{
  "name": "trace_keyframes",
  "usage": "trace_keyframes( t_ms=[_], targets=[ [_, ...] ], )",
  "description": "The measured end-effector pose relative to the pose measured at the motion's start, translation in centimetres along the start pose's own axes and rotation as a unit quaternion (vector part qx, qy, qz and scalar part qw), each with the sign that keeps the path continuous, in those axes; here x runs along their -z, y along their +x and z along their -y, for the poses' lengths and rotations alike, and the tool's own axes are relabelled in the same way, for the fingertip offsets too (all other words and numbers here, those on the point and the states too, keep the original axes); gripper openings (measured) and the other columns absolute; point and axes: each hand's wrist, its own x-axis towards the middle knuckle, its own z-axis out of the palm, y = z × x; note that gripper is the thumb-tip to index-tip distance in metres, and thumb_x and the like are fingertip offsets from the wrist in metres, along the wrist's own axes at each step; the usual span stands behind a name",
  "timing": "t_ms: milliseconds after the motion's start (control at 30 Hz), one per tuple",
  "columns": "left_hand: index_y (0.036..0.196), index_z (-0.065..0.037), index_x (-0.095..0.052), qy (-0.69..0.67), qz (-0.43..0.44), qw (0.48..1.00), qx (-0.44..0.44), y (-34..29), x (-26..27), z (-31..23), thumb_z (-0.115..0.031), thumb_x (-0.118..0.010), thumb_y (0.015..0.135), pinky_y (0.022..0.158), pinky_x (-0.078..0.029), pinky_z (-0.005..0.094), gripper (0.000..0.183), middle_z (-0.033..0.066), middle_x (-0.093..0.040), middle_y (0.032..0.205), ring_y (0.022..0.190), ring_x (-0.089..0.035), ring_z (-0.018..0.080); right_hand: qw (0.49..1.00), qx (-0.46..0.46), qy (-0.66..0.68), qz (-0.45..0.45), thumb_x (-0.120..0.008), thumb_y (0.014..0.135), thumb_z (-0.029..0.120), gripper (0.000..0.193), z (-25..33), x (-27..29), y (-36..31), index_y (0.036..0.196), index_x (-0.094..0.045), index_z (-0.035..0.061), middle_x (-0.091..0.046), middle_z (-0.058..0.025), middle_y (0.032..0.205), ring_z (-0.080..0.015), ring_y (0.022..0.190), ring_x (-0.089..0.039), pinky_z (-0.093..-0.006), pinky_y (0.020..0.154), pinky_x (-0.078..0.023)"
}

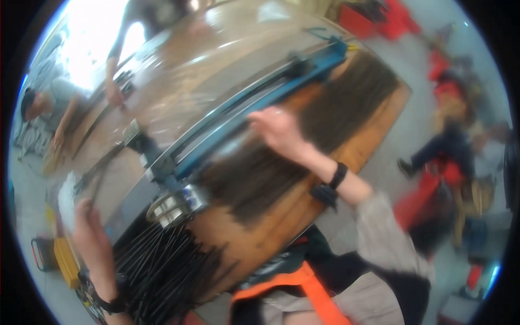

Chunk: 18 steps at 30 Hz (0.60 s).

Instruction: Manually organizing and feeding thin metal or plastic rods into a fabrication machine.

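Observation:
A long blue metal rail fixture (260, 100) runs diagonally across the table, with a metal clamp-like head (174, 208) at its near end. My right hand (279, 130) is over the rail's near side, above a wide bed of dark strips (260, 184). Its fingers are bent toward the rail, but blur hides whether they hold anything. At the left edge, my left hand (93, 233) is closed around the near end of a thin dark strip (98, 176) that slants up toward the fixture. Many loose black rods (162, 271) fan out beside my left wrist.
The wooden tabletop (374, 127) ends in an edge at the right. Across the table are a person (51, 103) and another person's arm (112, 81). Clear plastic sheeting (184, 81) covers the far side. Red items and people are on the right; a yellow case (66, 262) is lower left.

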Motion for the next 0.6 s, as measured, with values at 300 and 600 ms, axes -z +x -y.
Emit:
trace_keyframes(
  t_ms=[300,600],
  targets=[
    [0.117,0.001,-0.063,0.002,-0.001,0.995,0.097,-1.9,7.9,-0.6,-0.007,-0.058,0.097,0.077,-0.05,0.0397,0.023,0.0216,-0.066,0.094,0.084,-0.065,0.033,0.901,-0.112,0.38,0.177,-0.071,0.089,0.019,0.015,11.7,-7.0,11.8,0.098,-0.071,0.0062,-0.072,-0.0093,0.08,-0.0201,0.069,-0.069,-0.0315,0.065,-0.054],
    [0.114,0.003,-0.063,-0.024,0.016,0.983,0.182,-9.1,10.3,-0.2,-0.006,-0.06,0.095,0.074,-0.05,0.0382,0.021,0.0217,-0.066,0.094,0.083,-0.065,0.0356,0.931,0.093,0.287,0.205,-0.07,0.09,0.021,0.016,13.3,-9.4,14.1,0.095,-0.072,0.0063,-0.072,-0.0108,0.081,-0.0234,0.072,-0.07,-0.0356,0.071,-0.054]
  ],
)
